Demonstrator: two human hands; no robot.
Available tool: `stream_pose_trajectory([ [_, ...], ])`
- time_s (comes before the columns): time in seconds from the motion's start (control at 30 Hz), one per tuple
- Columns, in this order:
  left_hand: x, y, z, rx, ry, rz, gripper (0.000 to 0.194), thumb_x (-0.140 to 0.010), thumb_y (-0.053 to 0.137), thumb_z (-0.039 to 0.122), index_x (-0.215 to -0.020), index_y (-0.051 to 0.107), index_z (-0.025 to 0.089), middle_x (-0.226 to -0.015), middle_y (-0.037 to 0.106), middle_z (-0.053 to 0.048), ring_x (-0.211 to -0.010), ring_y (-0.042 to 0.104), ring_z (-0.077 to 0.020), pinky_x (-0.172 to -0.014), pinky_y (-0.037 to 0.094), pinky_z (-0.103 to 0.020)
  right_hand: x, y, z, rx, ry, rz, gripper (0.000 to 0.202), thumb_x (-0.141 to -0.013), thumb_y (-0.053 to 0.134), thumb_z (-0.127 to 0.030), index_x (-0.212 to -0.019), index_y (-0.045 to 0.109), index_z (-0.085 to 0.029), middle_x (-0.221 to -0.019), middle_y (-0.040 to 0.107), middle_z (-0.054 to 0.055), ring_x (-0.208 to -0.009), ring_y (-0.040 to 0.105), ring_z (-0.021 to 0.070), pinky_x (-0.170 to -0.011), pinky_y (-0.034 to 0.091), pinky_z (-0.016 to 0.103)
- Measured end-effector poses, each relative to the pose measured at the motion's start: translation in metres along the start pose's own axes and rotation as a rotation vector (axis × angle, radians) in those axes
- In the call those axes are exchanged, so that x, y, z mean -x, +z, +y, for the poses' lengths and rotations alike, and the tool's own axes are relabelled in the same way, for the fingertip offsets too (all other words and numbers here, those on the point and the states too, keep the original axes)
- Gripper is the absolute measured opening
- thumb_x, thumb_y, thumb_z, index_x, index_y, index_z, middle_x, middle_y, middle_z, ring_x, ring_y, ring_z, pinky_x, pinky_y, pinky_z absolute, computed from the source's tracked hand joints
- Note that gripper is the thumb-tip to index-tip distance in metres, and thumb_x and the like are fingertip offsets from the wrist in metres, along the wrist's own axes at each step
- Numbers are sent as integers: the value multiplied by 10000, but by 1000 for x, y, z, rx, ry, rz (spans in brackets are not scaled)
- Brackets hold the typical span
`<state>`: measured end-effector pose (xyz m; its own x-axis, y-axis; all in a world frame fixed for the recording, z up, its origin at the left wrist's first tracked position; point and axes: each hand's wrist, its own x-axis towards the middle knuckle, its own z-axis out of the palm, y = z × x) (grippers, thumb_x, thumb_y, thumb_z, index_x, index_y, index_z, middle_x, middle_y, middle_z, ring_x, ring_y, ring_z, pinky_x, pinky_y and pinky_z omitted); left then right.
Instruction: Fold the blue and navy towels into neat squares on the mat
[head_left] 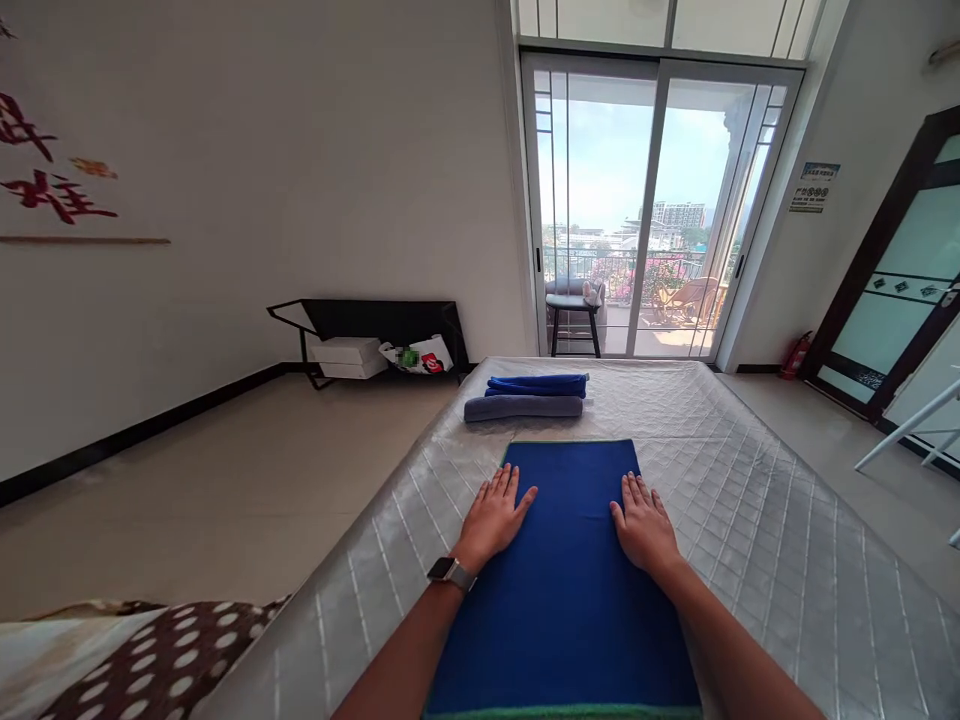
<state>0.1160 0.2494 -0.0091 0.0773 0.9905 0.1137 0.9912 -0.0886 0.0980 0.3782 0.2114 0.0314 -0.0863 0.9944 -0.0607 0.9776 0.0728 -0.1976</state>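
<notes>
In my head view, the blue cloth point(570, 590) lies spread out flat on the silver quilted mattress cover point(750, 500), straight in front of me. Its green-trimmed near edge reaches the bottom of the view, and its far edge stops just short of two cloth bundles.

My left hand point(495, 517) is laid palm down along the cloth's left side, fingers straight and close together, thumb spread off towards the middle. My right hand point(645, 522) matches it at the right side, fingers pointing away from me and thumb angled inward. Both grips are unclosed and flattened; I press or rest on the cloth, I cannot tell which, and have hold of nothing. A smartwatch point(451, 572) sits on my left wrist.

Beyond the cloth, a grey-blue roll point(523, 408) lies crosswise, with a bright blue bundle point(537, 385) just behind it. A brown polka-dot fabric point(169, 655) shows at the lower left. Against the wall is a low black rack point(375, 318), with white boxes point(346, 366) and a printed plastic bag point(435, 355) in its lower part. A dark stool point(574, 303) stands at the sliding glass door point(643, 200), and a red fire extinguisher point(795, 357) at the right wall.
</notes>
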Motion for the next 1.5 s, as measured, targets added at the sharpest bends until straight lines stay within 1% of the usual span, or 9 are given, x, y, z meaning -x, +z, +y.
stream_pose_trajectory([
  [0.27, 1, 2, 2, 27, 5, -6, 851, -985, 151, 643, -1535, 323, 17, -1614, 286, -202, -1515, 235, -303, -1232, 229, -462, -13, 3, 3, 70, 15, 2, 655, -1019, 206, -418, -1587, 238, -92, -1646, 229, 113, -1536, 150, 212, -1237, 80, 425],
  [0.47, -1, 20, -5, 12, 54, 88, 861, -975, 118, 666, -1531, 351, 52, -1585, 349, -210, -1498, 278, -334, -1200, 272, -533, -70, -19, 0, 31, 6, 12, 647, -1025, 196, -394, -1579, 246, -62, -1646, 233, 123, -1538, 133, 195, -1232, 99, 398],
  [0.6, -1, 27, -9, -28, 64, 118, 867, -974, 114, 667, -1517, 381, 45, -1571, 372, -212, -1487, 307, -335, -1194, 285, -527, -97, -20, 9, -29, 10, -22, 652, -1020, 217, -399, -1572, 265, -55, -1647, 230, 119, -1533, 159, 190, -1225, 135, 354],
  [0.9, 1, 43, -25, -39, 65, 103, 815, -979, 144, 657, -1556, 322, 108, -1611, 326, -148, -1505, 274, -295, -1208, 280, -500, -100, -5, 16, -50, -26, 15, 654, -1028, 195, -398, -1580, 226, -49, -1652, 208, 107, -1537, 127, 175, -1231, 100, 340],
  [1.07, 9, 26, -26, -43, 60, 142, 788, -990, 166, 644, -1580, 254, 129, -1626, 316, -124, -1518, 238, -281, -1225, 267, -487, -106, 2, 18, -90, -34, 46, 655, -1022, 209, -400, -1581, 234, -60, -1642, 239, 119, -1536, 142, 185, -1232, 108, 364],
  [1.2, 1, 9, 13, 0, 170, 116, 713, -1020, 161, 588, -1572, 284, 155, -1617, 346, -106, -1509, 268, -254, -1215, 306, -459, -107, 7, 18, -118, -48, 73, 653, -1018, 222, -392, -1572, 266, -50, -1635, 250, 130, -1534, 158, 203, -1230, 114, 379],
  [1.3, -21, 6, 68, 9, 331, 44, 717, -1020, 167, 600, -1554, 335, 152, -1616, 346, -105, -1510, 266, -247, -1231, 274, -448, -106, 5, 17, -118, -57, 82, 645, -1018, 238, -373, -1563, 277, -31, -1632, 251, 141, -1533, 167, 215, -1229, 125, 384],
  [1.4, -48, 7, 118, 36, 376, -49, 749, -1020, 115, 596, -1544, 346, 113, -1617, 331, -124, -1515, 252, -243, -1238, 253, -436, -104, 2, 18, -101, -71, 72, 634, -1020, 247, -353, -1564, 269, -27, -1634, 246, 142, -1532, 171, 217, -1224, 145, 385],
  [1.5, -64, 8, 132, 55, 359, -74, 761, -1019, 83, 592, -1546, 339, 106, -1622, 314, -118, -1520, 234, -234, -1242, 234, -431, -104, 0, 19, -93, -74, 56, 621, -1026, 242, -338, -1569, 259, -37, -1638, 243, 136, -1532, 168, 204, -1224, 142, 372],
])
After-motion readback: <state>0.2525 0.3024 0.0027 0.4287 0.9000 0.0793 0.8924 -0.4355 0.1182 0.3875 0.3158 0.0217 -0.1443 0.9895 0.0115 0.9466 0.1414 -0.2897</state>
